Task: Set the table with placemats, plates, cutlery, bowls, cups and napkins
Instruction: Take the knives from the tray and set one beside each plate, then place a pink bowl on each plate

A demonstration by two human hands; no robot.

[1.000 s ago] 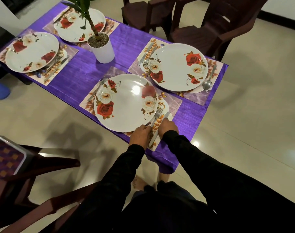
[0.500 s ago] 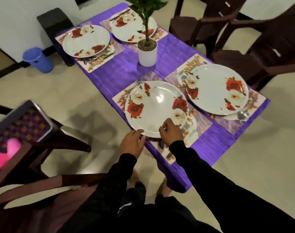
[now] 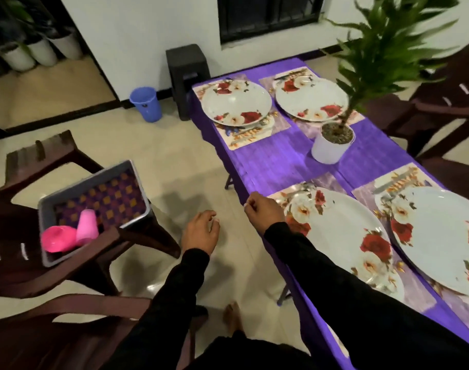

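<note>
L hand [image 3: 200,232]: fingers loosely curled, holding nothing, over the floor. R hand [image 3: 264,209]: fingers curled, empty as far as visible, at the table [image 3: 281,166] edge by the near plate [image 3: 342,231]. Pink cups [image 3: 73,235] lie in the grey tray [image 3: 94,209] on a chair, well left of both. L hand nearer, so prob. cups next.

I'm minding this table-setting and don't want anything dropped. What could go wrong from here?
The grey bin with the pink cups sits tilted on a chair arm; a careless reach by the left hand could tip it. The near plate lies close to the table edge, with the right hand and its sleeve beside it, so a sweep might knock it. The plant looks top-heavy; passing cups near it might topple it.
</note>
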